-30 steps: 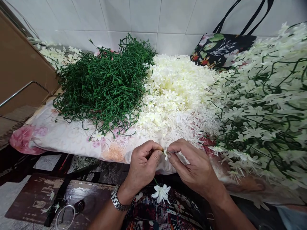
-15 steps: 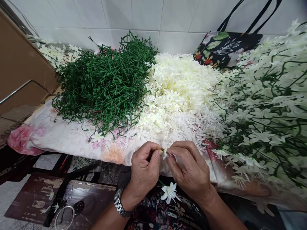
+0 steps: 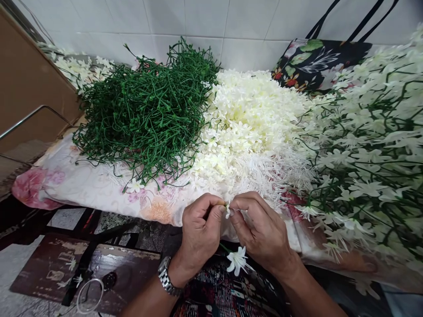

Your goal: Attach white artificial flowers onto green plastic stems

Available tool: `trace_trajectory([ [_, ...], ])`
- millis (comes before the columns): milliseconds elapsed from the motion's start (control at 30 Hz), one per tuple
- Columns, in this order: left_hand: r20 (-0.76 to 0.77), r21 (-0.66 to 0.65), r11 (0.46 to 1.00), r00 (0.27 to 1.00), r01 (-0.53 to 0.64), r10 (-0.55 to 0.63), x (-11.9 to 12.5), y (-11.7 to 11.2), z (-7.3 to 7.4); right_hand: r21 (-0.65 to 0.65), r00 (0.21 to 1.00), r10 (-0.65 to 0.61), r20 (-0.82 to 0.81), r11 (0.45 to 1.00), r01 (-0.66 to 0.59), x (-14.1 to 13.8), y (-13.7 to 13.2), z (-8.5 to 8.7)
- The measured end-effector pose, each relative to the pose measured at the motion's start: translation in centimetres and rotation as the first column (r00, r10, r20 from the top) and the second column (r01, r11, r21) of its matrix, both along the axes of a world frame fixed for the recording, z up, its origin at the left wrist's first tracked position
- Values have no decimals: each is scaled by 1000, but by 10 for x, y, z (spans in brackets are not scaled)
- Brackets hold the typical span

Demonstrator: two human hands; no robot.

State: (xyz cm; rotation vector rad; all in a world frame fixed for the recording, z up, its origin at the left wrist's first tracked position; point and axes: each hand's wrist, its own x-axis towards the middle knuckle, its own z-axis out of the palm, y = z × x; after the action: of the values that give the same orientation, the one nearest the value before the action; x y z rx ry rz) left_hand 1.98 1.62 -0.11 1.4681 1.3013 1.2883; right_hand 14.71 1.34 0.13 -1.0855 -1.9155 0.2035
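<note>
My left hand [image 3: 202, 224], a watch on its wrist, pinches a green artificial flower stem whose tip shows between thumb and forefinger. Fingertip to fingertip with it, my right hand [image 3: 262, 224] is closed on a small white flower piece [image 3: 228, 211] at that tip; the fingers partly hide the join. Below the hands, a white artificial flower [image 3: 238, 261] hangs open on a green stem that runs up behind my left hand. Ahead lie a heap of green stems [image 3: 142, 114] and a pile of loose white blossoms [image 3: 251, 114], with thin white stamens [image 3: 271, 171] nearer me.
Many stemmed white flowers [image 3: 366, 167] are heaped at the right. A black floral bag [image 3: 320, 64] leans by the tiled wall [image 3: 205, 17]. A brown cardboard panel [image 3: 33, 75] stands at the left. Floral cloth [image 3: 95, 189] covers the work surface. Lower left is a worn brown board [image 3: 132, 273].
The view has shifted slightly. Both hands keep their pinch at the same join, and the hanging flower has swung a little to the right and up.
</note>
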Motion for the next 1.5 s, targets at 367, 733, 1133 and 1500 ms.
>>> trace_trajectory([
  [367,-59,38,997,996,72,-69,-4,-1,5,-114,988,8,-153,993,-26,3,3,4],
  [733,-223,255,964,975,75,-17,-6,-2,2,-141,992,35,-125,989,-52,6,3,1],
  [1133,-237,227,969,971,99,-43,-5,0,1,-116,995,50,-82,991,-60,4,4,3],
  [1500,-233,191,977,971,93,-47,-3,-1,2,-111,996,69,-56,991,-74,4,4,0],
])
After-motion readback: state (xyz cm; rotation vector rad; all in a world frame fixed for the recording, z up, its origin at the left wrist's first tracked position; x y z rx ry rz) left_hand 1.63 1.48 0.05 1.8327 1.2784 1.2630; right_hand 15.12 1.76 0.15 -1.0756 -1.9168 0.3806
